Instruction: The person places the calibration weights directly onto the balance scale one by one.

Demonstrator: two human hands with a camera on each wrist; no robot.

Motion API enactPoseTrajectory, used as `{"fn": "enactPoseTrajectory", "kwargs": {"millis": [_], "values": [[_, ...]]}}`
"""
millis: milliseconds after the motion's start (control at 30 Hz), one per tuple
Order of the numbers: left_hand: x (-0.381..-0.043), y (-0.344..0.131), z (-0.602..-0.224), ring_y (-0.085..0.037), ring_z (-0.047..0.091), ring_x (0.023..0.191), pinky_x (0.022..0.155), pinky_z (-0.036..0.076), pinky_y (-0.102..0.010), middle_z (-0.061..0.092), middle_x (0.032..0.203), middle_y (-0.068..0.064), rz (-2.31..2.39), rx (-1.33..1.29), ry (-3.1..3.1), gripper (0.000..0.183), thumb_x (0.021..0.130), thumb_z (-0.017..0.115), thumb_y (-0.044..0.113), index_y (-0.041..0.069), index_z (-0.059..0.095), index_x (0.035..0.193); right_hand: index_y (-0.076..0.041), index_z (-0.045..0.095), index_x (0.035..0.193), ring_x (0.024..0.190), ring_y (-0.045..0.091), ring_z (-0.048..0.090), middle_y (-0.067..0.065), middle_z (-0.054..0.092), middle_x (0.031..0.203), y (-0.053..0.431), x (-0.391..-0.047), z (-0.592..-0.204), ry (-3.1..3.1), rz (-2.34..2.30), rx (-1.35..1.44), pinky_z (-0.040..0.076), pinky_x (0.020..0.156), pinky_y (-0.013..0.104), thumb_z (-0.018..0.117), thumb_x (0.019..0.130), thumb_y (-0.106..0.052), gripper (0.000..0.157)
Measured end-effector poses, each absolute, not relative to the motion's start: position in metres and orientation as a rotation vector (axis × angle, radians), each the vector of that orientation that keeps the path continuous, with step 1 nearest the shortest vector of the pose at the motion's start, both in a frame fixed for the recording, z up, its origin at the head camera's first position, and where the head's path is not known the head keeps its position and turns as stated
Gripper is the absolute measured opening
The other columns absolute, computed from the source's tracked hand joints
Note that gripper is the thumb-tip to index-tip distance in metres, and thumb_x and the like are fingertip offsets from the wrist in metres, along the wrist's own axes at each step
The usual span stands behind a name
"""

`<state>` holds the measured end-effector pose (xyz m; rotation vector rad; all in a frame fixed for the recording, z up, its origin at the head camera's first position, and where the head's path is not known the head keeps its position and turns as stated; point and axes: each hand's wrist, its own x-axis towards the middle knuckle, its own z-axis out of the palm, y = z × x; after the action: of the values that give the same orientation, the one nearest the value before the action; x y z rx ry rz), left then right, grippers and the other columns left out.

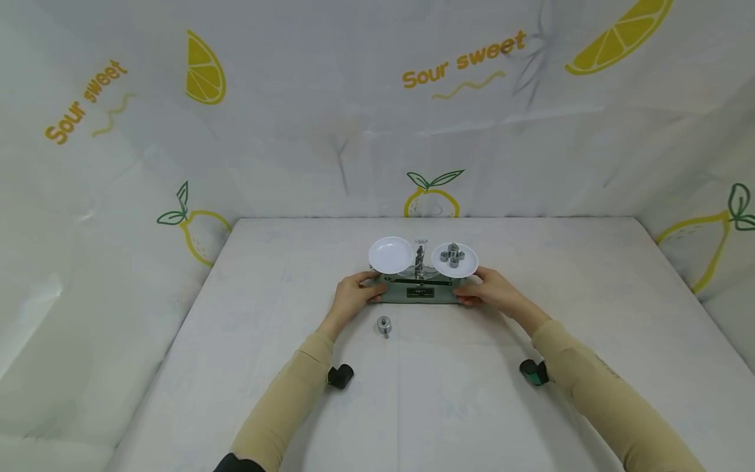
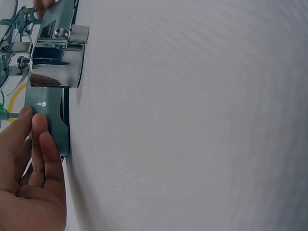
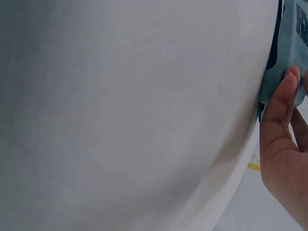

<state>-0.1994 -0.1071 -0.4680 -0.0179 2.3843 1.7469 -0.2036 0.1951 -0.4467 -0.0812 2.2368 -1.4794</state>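
Note:
A green-based balance scale (image 1: 420, 294) stands on the table, with a dark label plate on its front. My left hand (image 1: 351, 296) grips the left end of its base, and my right hand (image 1: 487, 289) holds the right end between thumb and fingers. Both wrist views show fingertips against the green casing (image 2: 48, 102). The left white pan (image 1: 391, 255) is bare. On the right pan (image 1: 470, 263) stand several small metal weights (image 1: 453, 252). In front of the scale are a larger metal weight (image 1: 384, 323) and a smaller weight (image 2: 78, 33) beside it.
The white table (image 1: 265, 341) reaches back to a hanging sheet (image 1: 318, 131) printed with lemons and lettering. Dark wrist cameras (image 1: 341, 376) hang under both sleeves, just above the tabletop. The loose weights sit between my forearms, nearer the left one.

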Motion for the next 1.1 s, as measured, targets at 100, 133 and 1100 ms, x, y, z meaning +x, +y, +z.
{"fn": "enactPoseTrajectory", "kwargs": {"millis": [100, 133, 1100], "values": [[-0.199, -0.107, -0.467, -0.004, 0.065, 0.061, 0.068, 0.054, -0.02, 0.072, 0.093, -0.014, 1.747, -0.022, 2.378, 0.043, 0.081, 0.073, 0.02, 0.011, 0.062, 0.122, 0.002, 0.036, 0.137, 0.073, 0.008, 0.064, 0.0, 0.066, 0.084, 0.193, -0.204, -0.446, 2.259, -1.466, -0.079, 0.055, 0.072, 0.025, 0.07, 0.083, -0.022, 0.068], [-0.199, -0.107, -0.467, -0.004, 0.065, 0.061, 0.068, 0.054, -0.02, 0.072, 0.092, -0.013, 1.746, -0.021, 2.378, 0.043, 0.081, 0.072, 0.02, 0.01, 0.062, 0.122, 0.003, 0.037, 0.136, 0.072, 0.008, 0.064, -0.002, 0.066, 0.08, 0.192, -0.204, -0.446, 2.266, -1.462, -0.079, 0.055, 0.071, 0.024, 0.07, 0.083, -0.022, 0.067], [-0.183, -0.116, -0.458, -0.014, 0.069, 0.077, 0.066, 0.05, -0.022, 0.073, 0.09, -0.012, 1.662, 0.052, 2.449, 0.043, 0.083, 0.07, 0.024, 0.012, 0.06, 0.123, 0.006, 0.039, 0.132, 0.069, 0.006, 0.065, -0.003, 0.069, 0.077, 0.19, -0.204, -0.447, 2.291, -1.473, -0.089, 0.055, 0.07, 0.024, 0.07, 0.083, -0.02, 0.063]]}}
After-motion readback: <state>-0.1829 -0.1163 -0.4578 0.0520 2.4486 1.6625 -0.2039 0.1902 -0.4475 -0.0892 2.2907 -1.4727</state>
